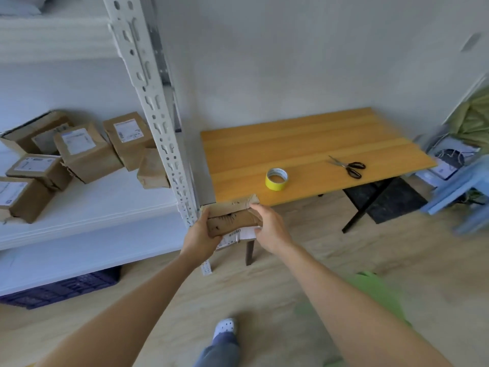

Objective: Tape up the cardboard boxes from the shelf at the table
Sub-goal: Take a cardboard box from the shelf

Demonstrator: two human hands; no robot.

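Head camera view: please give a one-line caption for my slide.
Both hands, left hand and right hand, carry a cardboard box toward the table holding yellow tape and scissors.

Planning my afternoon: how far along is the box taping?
Early. Done: one cardboard box is off the shelf, held by left hand and right hand. Left: taping it; yellow tape and scissors lie untouched on the table. Several boxes remain shelved.

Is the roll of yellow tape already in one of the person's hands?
No, the yellow tape roll sits on the wooden table near the scissors, while the left hand and right hand both hold a cardboard box.
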